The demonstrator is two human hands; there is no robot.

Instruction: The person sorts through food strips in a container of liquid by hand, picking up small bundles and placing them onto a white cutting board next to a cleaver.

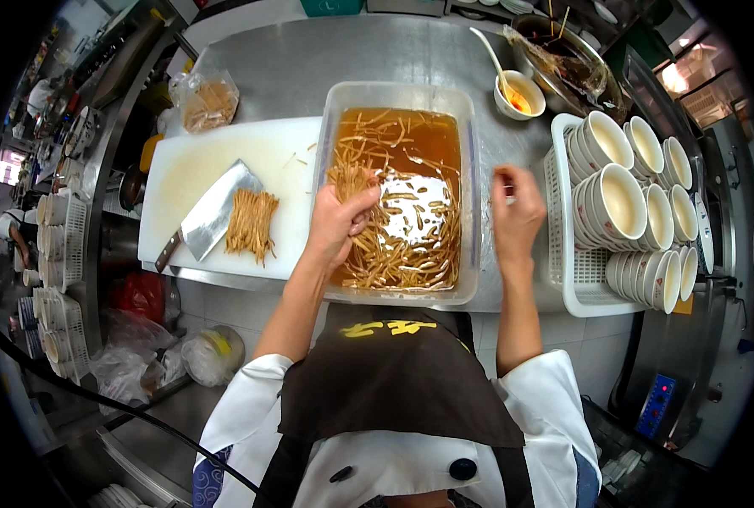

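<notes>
My left hand (340, 222) is closed round a bunch of thin tan-brown strips (353, 182) over the left side of a clear plastic tub (472, 279). Amber liquid fills the tub, with many loose strips (398, 275) in it. To the tub's right, above the steel table, my right hand (517, 212) has its fingers curled together; whatever they may hold is too small to make out. On the white cutting board (182, 161) at left lie a cleaver (223, 207) and, beside its blade, a neat bundle of strips (252, 223).
A white basket (573, 284) of stacked bowls (621, 203) stands at right. Behind it are a small bowl (525, 95) with a spoon and a large metal basin (555, 63). A plastic bag (209, 102) of brown food sits behind the board on the steel table (284, 63).
</notes>
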